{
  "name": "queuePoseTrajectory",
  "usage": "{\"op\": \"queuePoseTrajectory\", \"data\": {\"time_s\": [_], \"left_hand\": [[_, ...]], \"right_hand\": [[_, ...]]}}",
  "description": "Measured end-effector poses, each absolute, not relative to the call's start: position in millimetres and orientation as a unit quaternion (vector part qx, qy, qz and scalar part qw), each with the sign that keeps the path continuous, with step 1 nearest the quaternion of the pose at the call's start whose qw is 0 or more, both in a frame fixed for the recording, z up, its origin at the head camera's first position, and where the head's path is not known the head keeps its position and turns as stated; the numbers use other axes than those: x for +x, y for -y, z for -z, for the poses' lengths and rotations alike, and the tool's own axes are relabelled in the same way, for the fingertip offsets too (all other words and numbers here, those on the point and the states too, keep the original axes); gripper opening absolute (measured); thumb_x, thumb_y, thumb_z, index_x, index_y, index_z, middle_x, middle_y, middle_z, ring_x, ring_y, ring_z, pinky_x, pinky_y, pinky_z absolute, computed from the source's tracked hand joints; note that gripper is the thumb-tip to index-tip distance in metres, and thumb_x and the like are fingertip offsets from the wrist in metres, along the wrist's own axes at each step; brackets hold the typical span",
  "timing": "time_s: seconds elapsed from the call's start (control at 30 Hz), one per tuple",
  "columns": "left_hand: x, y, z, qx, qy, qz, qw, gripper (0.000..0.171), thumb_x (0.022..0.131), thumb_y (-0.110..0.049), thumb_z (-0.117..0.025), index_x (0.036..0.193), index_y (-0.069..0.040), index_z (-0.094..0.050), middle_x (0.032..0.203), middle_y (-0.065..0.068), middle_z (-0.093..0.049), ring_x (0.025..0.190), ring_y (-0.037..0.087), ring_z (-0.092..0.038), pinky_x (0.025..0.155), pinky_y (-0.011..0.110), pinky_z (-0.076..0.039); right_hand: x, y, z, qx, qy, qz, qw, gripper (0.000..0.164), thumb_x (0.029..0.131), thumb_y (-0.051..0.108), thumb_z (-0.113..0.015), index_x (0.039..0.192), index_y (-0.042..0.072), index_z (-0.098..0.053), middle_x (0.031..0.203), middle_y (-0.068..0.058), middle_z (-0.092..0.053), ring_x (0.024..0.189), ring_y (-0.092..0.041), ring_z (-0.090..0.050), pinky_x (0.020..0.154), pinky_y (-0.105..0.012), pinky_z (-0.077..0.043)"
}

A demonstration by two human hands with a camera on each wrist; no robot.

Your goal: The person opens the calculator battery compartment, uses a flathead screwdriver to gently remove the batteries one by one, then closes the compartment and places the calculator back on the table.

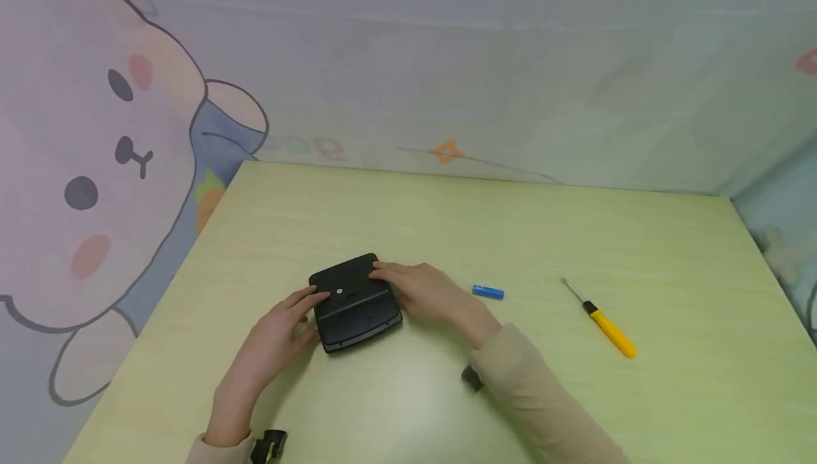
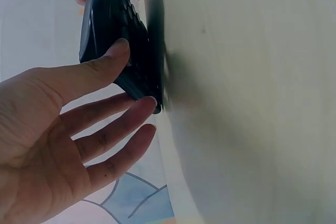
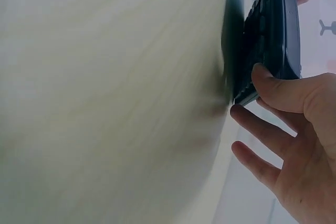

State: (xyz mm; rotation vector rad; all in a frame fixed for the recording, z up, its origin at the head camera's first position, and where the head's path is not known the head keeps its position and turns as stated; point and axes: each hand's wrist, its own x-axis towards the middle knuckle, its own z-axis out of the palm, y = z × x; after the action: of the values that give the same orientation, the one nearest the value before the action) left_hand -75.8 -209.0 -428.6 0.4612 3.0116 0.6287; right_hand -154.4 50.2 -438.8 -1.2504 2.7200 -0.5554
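Observation:
A black calculator [image 1: 357,311] is held back side up and tilted, its rows of keys facing the table in both wrist views. My left hand [image 1: 276,336] grips its left edge, fingers on the back and the thumb [image 2: 119,51] under the key side. At the right edge, my right hand [image 1: 429,292] pinches it likewise, with its thumb [image 3: 261,74] on the key side. In the left wrist view, the calculator [image 2: 97,30] has its far edge down at the table, or just above it; I cannot tell which.
To the right of the right hand lies a small blue battery [image 1: 488,292]. Farther right is a screwdriver [image 1: 613,333] with a yellow handle. A cloth [image 1: 447,59] printed with cartoon figures hangs behind the pale table [image 1: 408,216].

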Motion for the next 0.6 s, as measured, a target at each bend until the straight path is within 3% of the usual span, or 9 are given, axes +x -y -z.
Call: {"op": "queuePoseTrajectory", "data": {"time_s": [0.3, 0.6], "left_hand": [[-74.5, 207.9, 428.4, 0.150, -0.963, -0.223, -0.007, 0.047, 0.080, -0.005, -0.074, 0.125, -0.009, -0.060, 0.131, 0.015, -0.059, 0.092, 0.023, -0.066, 0.073, 0.039, -0.052], [-71.1, 208.4, 424.1, 0.150, -0.959, -0.241, -0.017, 0.048, 0.081, -0.005, -0.074, 0.126, -0.012, -0.060, 0.128, 0.012, -0.062, 0.096, 0.023, -0.066, 0.077, 0.041, -0.053]], "right_hand": [[-153.9, -55.1, 438.6, -0.404, -0.890, 0.207, 0.047, 0.034, 0.102, 0.014, -0.042, 0.134, 0.015, -0.051, 0.145, -0.003, -0.050, 0.119, -0.022, -0.061, 0.099, -0.036, -0.049], [-149.9, -57.8, 437.0, -0.388, -0.893, 0.221, 0.055, 0.036, 0.102, 0.016, -0.043, 0.137, 0.017, -0.049, 0.145, 0.000, -0.051, 0.122, -0.021, -0.059, 0.102, -0.035, -0.047]]}}
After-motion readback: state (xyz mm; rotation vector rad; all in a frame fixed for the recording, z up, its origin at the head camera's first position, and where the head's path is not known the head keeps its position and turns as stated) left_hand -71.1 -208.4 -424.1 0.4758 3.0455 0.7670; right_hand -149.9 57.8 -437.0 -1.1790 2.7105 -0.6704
